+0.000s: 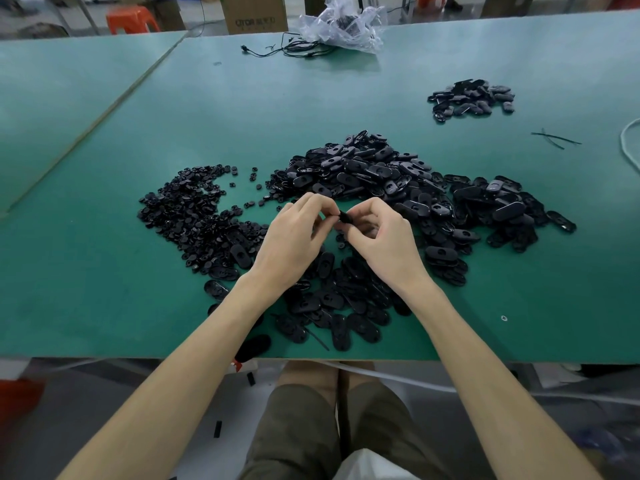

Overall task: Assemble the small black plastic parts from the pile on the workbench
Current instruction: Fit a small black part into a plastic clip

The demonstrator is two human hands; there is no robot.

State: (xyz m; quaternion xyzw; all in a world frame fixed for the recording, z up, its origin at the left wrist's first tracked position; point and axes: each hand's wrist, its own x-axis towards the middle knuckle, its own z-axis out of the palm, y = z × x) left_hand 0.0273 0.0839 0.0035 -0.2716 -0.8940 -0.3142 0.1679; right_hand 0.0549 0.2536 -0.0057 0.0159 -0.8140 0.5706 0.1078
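Now held: a small black plastic part (345, 217), pinched between both hands just above the desk (104, 168), over the near side of the big heap.
Axis: the part's visible stretch runs left to right, from one hand to the other; fingers cover most of it, so I cannot tell which end faces where.
Left side: the left grip (294, 237), a bare hand, has its fingers curled, and its fingertips pinch the part's left end.
Right side: the right grip (381, 240), also bare, has its fingers curled and pinches the right end.
Centre heap: oval shells (381, 174) are piled beyond and to the right of the hands, long axes lying every way.
Left heap: small round pieces (194, 209) lie beside the left wrist.
Far right: a smaller pile (471, 98) sits well apart.
Back edge: a clear plastic bag (346, 26) has a black cable (287, 48) just beside it.
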